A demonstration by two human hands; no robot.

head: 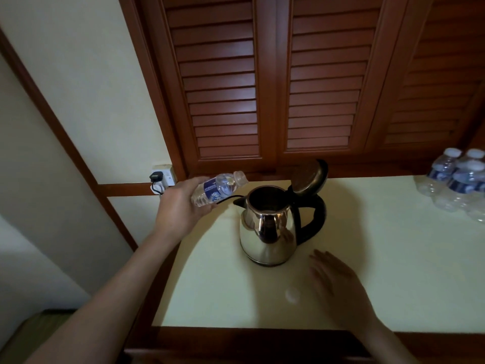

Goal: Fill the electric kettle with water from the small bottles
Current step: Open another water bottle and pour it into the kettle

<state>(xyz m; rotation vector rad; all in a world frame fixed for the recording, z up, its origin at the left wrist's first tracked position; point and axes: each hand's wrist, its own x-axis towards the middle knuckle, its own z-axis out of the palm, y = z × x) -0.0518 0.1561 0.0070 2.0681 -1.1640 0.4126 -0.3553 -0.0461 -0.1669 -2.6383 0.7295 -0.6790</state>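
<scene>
Brightness: dim, warm room light is seen throughout.
Glare: pale highlights are reflected on the steel kettle (265,232), between the two hands.
Shadows: a soft shadow is cast on the tabletop (393,245) beneath the left hand (181,206).
Blur: the right hand (338,285) is smeared; the bottle cap (292,295) just left of it is washed out.
Distortion: the louvred doors (273,82) above the hands are bowed by the wide lens.

One kettle (270,227) – one bottle in hand (219,189) – one loose cap (292,294) – bottle cluster (456,182), count unclear.
</scene>
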